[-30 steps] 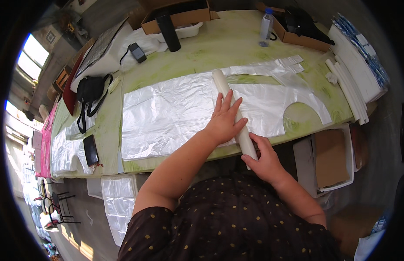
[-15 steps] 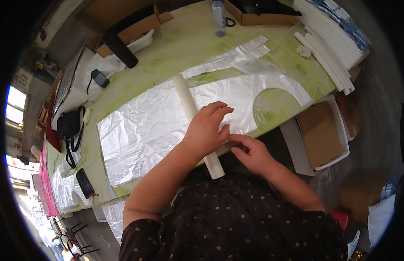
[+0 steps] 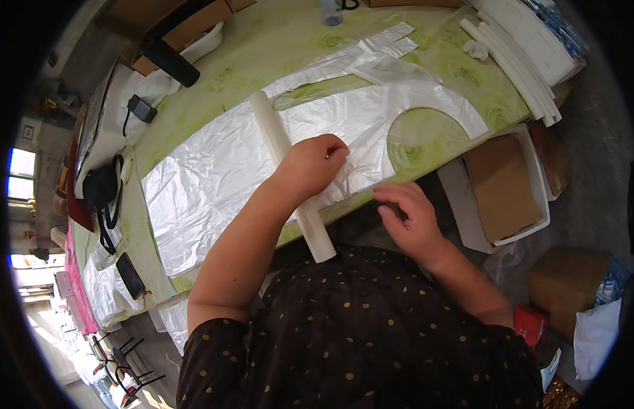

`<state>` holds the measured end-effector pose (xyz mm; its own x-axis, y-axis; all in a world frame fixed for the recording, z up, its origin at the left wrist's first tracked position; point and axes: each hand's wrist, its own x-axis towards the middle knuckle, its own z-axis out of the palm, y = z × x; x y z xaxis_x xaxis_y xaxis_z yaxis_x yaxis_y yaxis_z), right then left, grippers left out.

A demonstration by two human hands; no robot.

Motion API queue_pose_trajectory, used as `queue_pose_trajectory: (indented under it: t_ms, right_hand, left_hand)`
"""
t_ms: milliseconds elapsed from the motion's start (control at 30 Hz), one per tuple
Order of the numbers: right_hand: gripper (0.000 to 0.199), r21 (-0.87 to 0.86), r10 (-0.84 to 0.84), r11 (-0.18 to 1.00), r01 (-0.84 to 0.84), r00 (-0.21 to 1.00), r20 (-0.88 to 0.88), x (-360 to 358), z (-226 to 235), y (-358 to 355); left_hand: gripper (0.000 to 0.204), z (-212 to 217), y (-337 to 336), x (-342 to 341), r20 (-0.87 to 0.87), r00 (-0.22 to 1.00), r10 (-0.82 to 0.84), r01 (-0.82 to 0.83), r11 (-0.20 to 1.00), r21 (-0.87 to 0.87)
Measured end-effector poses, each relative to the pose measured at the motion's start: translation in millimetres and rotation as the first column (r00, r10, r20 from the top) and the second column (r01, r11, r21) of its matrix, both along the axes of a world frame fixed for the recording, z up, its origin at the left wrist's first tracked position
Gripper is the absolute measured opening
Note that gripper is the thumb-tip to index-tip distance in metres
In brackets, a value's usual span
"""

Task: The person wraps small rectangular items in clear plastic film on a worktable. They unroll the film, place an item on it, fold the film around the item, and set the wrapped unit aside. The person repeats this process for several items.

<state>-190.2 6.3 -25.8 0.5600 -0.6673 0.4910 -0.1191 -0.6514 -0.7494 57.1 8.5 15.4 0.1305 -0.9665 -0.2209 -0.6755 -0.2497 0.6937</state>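
A long white tube [image 3: 274,136] lies across a clear plastic sheet [image 3: 214,170] spread on the green-patterned table [image 3: 276,48]. My left hand [image 3: 313,167] rests curled over the tube and presses on the sheet beside it. My right hand [image 3: 409,215] hovers at the table's near edge, fingers loosely bent, holding nothing. The sheet has a rounded cut-out [image 3: 422,129] on its right side. Cut plastic strips [image 3: 378,48] lie further back.
Several white tubes [image 3: 514,61] lie at the table's right end. A cardboard box [image 3: 187,27] and a black charger [image 3: 141,108] sit at the far left. A black bag [image 3: 102,191] and a phone [image 3: 129,275] lie left. A white tray with cardboard [image 3: 504,187] stands right.
My right hand has let go of the tube's near end and moved off to the right. My left hand has curled over the tube. The view has shifted closer.
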Motion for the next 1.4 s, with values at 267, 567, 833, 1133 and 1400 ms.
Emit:
queue_pose_trajectory:
  t_ms: [267, 567, 833, 1133, 1400]
  right_hand:
    - [0.055, -0.386, -0.451, 0.866, 0.318, 0.831, -0.327, 66.6, -19.6, -122.8]
    - [0.066, -0.543, -0.127, 0.839, 0.036, 0.983, -0.130, 66.5, -8.2, -123.0]
    - [0.068, -0.236, -0.300, 0.906, 0.352, 0.926, 0.228, 68.1, -48.6, -156.0]
    - [0.057, 0.479, -0.379, 0.859, 0.183, 0.855, 0.353, 63.2, -51.9, -173.2]
    - [0.039, 0.308, -0.347, 0.910, 0.276, 0.915, 0.205, 59.0, -54.3, -168.2]
  left_hand:
    - [0.027, 7.9, 7.2, -6.9, 0.037, 0.999, -0.028, 0.029, 0.999, -0.030]
    - [0.050, 11.3, -56.4, -28.4, -0.568, 0.783, 0.255, -0.325, 0.945, -0.024]
    - [0.038, 30.3, -5.3, 47.0, -0.905, 0.363, 0.223, -0.597, 0.801, -0.042]
    - [0.051, 3.7, 154.9, 189.1, -0.343, 0.428, 0.836, -0.891, 0.455, -0.003]
    - [0.040, -26.5, 106.9, 92.5, 0.270, 0.900, 0.343, -0.073, 0.727, -0.682]
